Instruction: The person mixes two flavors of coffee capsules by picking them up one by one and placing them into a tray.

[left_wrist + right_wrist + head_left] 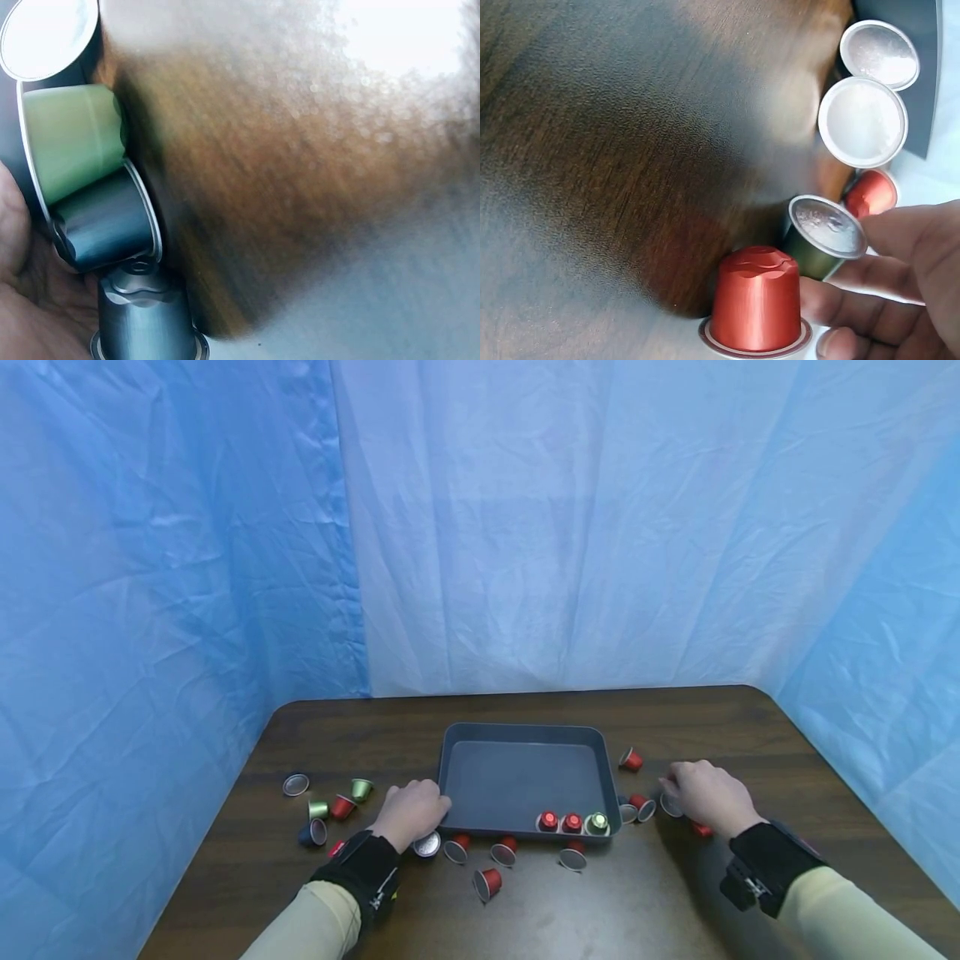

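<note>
In the head view my left hand (pixel 414 814) is bent down at the front left corner of the grey tray (pixel 525 781). The left wrist view shows it right behind a green coffee capsule (pixel 75 142) and a dark blue coffee capsule (pixel 109 217); its fingertips are hidden, so I cannot tell whether it grips one. Another dark blue capsule (pixel 146 315) is beside these, bottom up. To the right of the tray, my right hand (pixel 708 797) pinches a dark green coffee capsule (pixel 821 232) between thumb and fingers, its foil lid tilted up. A red capsule (pixel 756 304) stands close by.
Three capsules, two red and one green (pixel 597 824), stand along the tray's front right edge inside. Several red capsules (pixel 487 883) lie in front of the tray. More capsules (pixel 361 790) are scattered to its left, and others (pixel 632 760) lie to its right.
</note>
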A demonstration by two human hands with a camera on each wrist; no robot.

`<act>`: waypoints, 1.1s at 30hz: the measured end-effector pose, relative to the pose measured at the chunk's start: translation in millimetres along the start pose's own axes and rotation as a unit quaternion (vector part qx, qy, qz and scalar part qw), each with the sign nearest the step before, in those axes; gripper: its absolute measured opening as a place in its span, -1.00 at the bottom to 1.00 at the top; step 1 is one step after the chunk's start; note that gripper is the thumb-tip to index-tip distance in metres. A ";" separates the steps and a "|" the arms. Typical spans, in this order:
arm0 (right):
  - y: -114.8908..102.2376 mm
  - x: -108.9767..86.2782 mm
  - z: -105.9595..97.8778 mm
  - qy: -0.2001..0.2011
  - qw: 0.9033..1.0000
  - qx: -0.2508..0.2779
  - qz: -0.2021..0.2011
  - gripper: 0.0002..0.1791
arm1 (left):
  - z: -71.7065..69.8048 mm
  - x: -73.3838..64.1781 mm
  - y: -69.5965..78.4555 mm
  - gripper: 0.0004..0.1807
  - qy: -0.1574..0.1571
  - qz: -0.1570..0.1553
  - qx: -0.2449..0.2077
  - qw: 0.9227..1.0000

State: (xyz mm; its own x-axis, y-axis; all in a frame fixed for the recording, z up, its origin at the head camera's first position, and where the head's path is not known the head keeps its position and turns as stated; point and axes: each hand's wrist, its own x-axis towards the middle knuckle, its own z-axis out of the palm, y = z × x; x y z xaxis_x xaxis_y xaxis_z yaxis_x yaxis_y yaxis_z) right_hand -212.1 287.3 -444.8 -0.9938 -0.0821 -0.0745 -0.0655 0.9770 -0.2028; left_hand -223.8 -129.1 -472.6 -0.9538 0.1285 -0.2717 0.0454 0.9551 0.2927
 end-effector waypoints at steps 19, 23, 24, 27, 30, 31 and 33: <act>-5.5 0.7 -0.5 -0.041 0.999 0.010 0.020 -0.76 | 0.9 0.1 -1.4 -0.73 0.003 0.006 -0.005 1.000; -6.3 0.4 3.4 -0.040 0.999 0.004 0.004 -0.81 | -0.2 -1.4 -0.3 -0.73 0.002 0.003 -0.006 1.000; -6.5 0.1 3.8 -0.039 0.999 0.000 -0.002 -0.82 | -0.2 -1.6 0.0 -0.73 0.001 0.001 -0.008 1.000; -7.0 -0.4 4.7 -0.035 0.999 -0.010 -0.016 -0.83 | -0.2 -1.7 0.3 -0.73 0.001 -0.002 -0.008 1.000; -7.7 -0.6 3.9 -0.039 0.999 -0.017 -0.019 -0.85 | -0.2 -1.6 0.4 -0.73 0.002 0.000 -0.006 1.000; -8.1 -0.8 3.8 -0.041 0.999 -0.018 -0.018 -0.85 | -0.1 -1.4 0.4 -0.73 0.002 0.002 -0.005 1.000; -8.9 -1.0 3.4 -0.042 0.999 -0.022 -0.017 -0.86 | -0.2 -1.4 0.4 -0.74 0.002 0.004 -0.004 1.000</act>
State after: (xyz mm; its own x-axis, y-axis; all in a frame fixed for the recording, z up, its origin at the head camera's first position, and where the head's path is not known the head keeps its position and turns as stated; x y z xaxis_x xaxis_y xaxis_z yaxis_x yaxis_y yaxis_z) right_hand -210.2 278.0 -446.2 -0.9799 -0.1305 -0.1507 -0.1053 0.9808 -0.1641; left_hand -222.4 -128.9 -471.9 -0.9548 0.1347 -0.2648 0.0504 0.9519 0.3024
